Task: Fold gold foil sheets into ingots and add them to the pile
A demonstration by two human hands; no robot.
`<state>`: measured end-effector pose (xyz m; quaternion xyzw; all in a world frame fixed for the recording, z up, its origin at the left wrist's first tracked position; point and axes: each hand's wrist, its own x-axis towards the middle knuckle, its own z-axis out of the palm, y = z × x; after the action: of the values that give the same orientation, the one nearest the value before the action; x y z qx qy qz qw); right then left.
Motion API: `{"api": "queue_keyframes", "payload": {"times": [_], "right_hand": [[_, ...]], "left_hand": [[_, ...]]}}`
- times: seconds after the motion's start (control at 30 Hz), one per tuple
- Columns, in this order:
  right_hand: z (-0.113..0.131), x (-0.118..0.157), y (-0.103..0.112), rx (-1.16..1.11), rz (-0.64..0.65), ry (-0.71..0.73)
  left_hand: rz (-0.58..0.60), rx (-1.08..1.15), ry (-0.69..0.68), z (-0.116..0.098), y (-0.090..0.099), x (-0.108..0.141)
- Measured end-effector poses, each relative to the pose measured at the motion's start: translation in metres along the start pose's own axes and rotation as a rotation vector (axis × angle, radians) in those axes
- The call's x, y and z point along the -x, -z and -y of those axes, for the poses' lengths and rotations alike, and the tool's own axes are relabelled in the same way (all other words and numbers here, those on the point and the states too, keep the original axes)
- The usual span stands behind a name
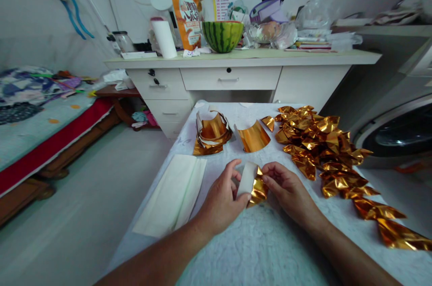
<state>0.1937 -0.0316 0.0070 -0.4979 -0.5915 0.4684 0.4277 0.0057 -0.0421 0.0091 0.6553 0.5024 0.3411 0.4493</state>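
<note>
Between both hands is a sheet of gold foil paper [259,190], partly rolled or folded so that its white back shows on the left half. My left hand [223,192] is closed on the white side, thumb low on it and the other fingers behind. At the upper right corner, my right hand [285,184] pinches the gold edge. Beyond the hands lie a curled gold sheet [254,136] and a curved stack of gold foil sheets [212,133]. Folded gold foil pieces [312,137] form a heap to the right, trailing toward the near right corner.
A white paper stack [172,193] lies left on the cloth-covered table [232,254]. Behind it stands a white desk [231,79] with a cut watermelon [222,36], an orange snack pouch [186,18] and a paper roll [164,38]. A washing machine [401,110] is at right, a bed [50,128] at left.
</note>
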Motion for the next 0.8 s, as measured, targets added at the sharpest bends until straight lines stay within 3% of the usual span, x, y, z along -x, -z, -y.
{"api": "queue_keyframes", "payload": {"times": [0.2,0.3,0.6,0.8], "right_hand": [[-0.004,-0.001,0.002,0.183,-0.004,0.058],[-0.004,-0.002,0.002,0.209,0.027,0.111],[0.011,0.000,-0.005,0.100,0.097,0.059],[0.014,0.006,0.005,-0.122,0.233,-0.041]], "left_hand": [[-0.134,-0.172,-0.221,0.002,0.002,0.001],[-0.128,-0.208,-0.281,0.001,0.007,-0.002],[-0.035,-0.079,-0.167,-0.006,0.012,-0.014],[-0.117,0.142,-0.061,-0.005,0.014,-0.015]]}}
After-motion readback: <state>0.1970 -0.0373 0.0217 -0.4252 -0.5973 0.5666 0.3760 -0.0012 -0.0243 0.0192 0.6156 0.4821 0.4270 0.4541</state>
